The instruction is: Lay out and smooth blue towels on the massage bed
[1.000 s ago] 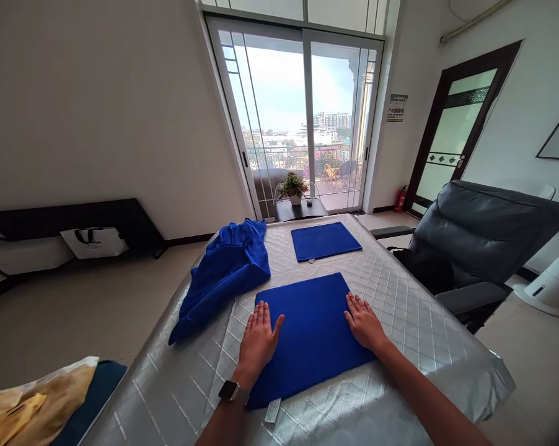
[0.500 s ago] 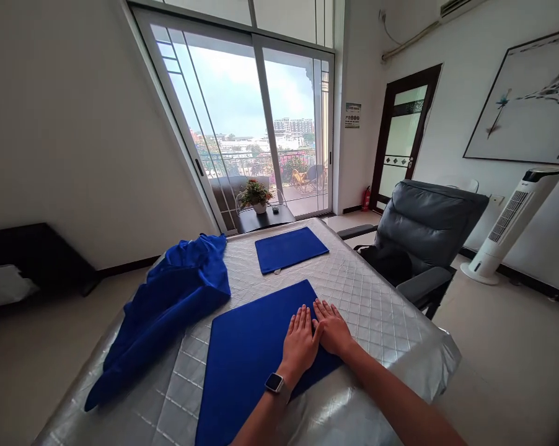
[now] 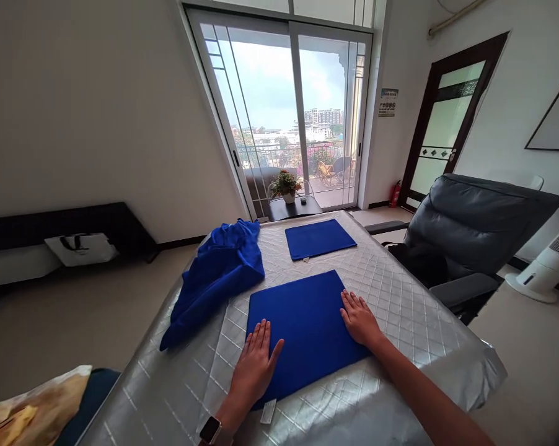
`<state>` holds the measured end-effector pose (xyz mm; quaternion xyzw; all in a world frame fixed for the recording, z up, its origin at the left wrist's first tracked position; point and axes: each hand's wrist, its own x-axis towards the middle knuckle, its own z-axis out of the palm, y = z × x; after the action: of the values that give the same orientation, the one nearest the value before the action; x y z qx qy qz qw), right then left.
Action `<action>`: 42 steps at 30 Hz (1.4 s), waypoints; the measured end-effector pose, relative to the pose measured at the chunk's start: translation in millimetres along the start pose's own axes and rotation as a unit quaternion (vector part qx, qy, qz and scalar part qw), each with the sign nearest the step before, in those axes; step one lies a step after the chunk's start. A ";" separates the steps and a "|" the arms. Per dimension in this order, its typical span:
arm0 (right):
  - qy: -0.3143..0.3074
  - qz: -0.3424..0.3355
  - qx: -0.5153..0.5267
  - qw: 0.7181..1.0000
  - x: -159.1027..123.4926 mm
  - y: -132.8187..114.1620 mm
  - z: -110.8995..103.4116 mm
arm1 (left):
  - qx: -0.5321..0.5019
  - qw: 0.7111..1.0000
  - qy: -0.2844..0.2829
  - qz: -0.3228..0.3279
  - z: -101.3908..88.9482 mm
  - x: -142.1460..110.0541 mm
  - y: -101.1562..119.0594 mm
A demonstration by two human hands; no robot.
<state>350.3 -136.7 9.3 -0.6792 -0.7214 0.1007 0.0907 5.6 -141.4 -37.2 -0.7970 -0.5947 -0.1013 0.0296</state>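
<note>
A flat blue folded cloth (image 3: pixel 307 328) lies on the silver quilted cover (image 3: pixel 391 303) in front of me. My left hand (image 3: pixel 255 365), a watch on its wrist, rests flat on the cloth's left edge with thumb apart. At the right edge lies my right hand (image 3: pixel 359 319), fingers stretched out and palm down. A white tag (image 3: pixel 268 411) pokes out from under the near left corner. Farther off is a smaller blue folded piece (image 3: pixel 320 239) with its own tag. Crumpled blue fabric (image 3: pixel 219 272) is heaped to the left.
A dark armchair (image 3: pixel 484 217) stands along the right side, with a tower fan (image 3: pixel 546 266) beyond it. Past the far edge, a small black table (image 3: pixel 295 209) bears a potted plant (image 3: pixel 286 186). At left are a low black stand (image 3: pixel 75 217) and a white bag (image 3: pixel 82 249).
My hands have moved apart, the left to the cloth's left edge, the right staying near its right edge. The view has shifted left, showing more of the bag and stand.
</note>
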 end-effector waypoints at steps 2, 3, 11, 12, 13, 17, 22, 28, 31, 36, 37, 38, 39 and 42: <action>-0.002 0.000 -0.011 1.000 -0.7 0.5 0.5 | -0.009 1.000 0.003 -0.011 -2.8 -5.9 -3.8; -0.002 0.000 -0.015 1.000 -1.0 0.9 0.9 | -0.013 1.000 0.002 -0.015 -4.6 -7.6 -4.3; -0.014 0.006 -0.038 0.999 2.1 5.3 2.4 | -0.038 0.999 -0.012 -0.029 -14.1 -10.5 -1.5; -0.013 0.005 -0.042 0.999 1.9 5.4 2.3 | -0.038 0.999 -0.008 -0.028 -13.8 -10.6 -0.9; -0.011 0.005 -0.046 0.999 0.9 5.4 2.3 | -0.039 0.999 -0.004 -0.027 -13.2 -10.8 -0.3; -0.003 0.001 -0.051 0.999 -12.6 7.0 6.0 | -0.047 0.998 0.004 -0.034 -11.3 -11.3 1.6; -0.011 -0.006 -0.054 0.998 -36.4 13.0 13.6 | -0.052 0.998 -0.006 -0.036 -10.5 -10.7 0.8; 0.004 -0.003 -0.051 0.999 -42.1 9.8 13.0 | -0.050 0.998 0.004 -0.043 -9.8 -8.1 -6.3; 0.004 -0.003 -0.045 0.999 -41.5 7.2 11.8 | -0.055 0.998 0.016 -0.014 -16.8 -5.1 10.0; 0.002 -0.005 -0.032 0.999 -42.4 6.1 9.6 | -0.086 0.986 -0.026 0.140 -34.6 16.5 94.9; 0.002 -0.005 -0.030 1.000 -42.6 6.2 9.2 | -0.093 0.982 -0.031 0.164 -36.4 24.3 116.0; 0.001 -0.006 -0.029 1.000 -42.8 6.4 8.9 | -0.100 0.977 -0.033 0.183 -36.9 32.7 136.4; -0.001 -0.007 -0.030 1.000 -43.0 6.7 8.6 | -0.106 0.974 -0.036 0.195 -36.3 41.0 155.0; -0.008 -0.018 -0.032 0.999 -43.4 7.8 7.8 | -0.117 0.974 -0.034 0.193 -29.5 60.9 194.9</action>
<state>358.3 -179.8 -0.1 -0.6680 -0.7369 0.0813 0.0647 204.4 -145.7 17.9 -0.8976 -0.4144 -0.1357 -0.0648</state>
